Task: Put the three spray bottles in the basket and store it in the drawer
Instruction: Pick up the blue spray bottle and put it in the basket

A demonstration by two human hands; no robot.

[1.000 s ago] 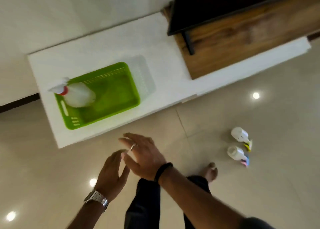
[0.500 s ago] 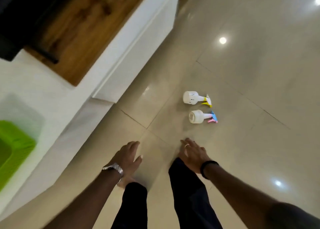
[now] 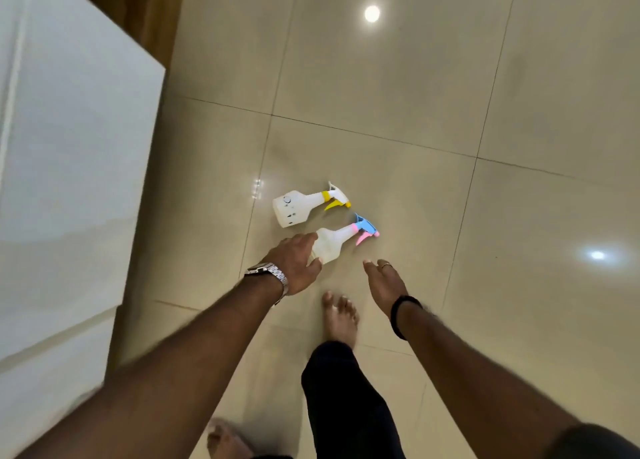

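Two white spray bottles lie on their sides on the tiled floor. The farther one has a yellow trigger. The nearer one has a blue and pink trigger. My left hand, with a metal watch on the wrist, hovers at the base of the blue and pink bottle, fingers spread around it; whether it touches is unclear. My right hand, with a ring and a black wristband, is open just right of that bottle, apart from it. The basket, the third bottle and the drawer are out of view.
A white cabinet fills the left side, with a wooden surface behind it. My bare foot and dark trouser leg stand just below the bottles. Glossy beige floor tiles stretch to the right and ahead.
The view has swung away from the green basket toward the floor. I have stepped up to the two bottles, and both hands have reached down to the blue and pink one.
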